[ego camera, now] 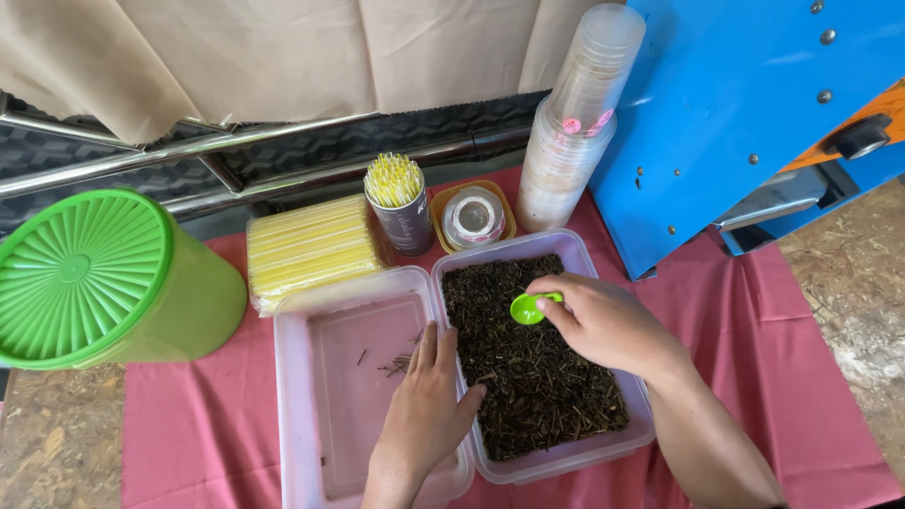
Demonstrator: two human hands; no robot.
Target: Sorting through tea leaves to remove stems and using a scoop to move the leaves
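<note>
My right hand (pixel 603 320) holds a small green scoop (pixel 530 307) over the right clear plastic tub (pixel 603 443), which is filled with dark dried leaves (pixel 528 377). My left hand (pixel 424 405) rests flat on the shared edge of the two tubs, thumb touching the dark leaves. The left clear tub (pixel 311 415) holds only a few stray bits near my fingers.
A green lidded canister (pixel 104 278) stands at far left. Behind the tubs are a pack of yellow straws (pixel 306 247), a cup of straws (pixel 398 203), a small orange tray with a lid (pixel 473 217), stacked clear cups (pixel 575 123) and a blue machine (pixel 745 123). Red cloth (pixel 207 424) covers the table.
</note>
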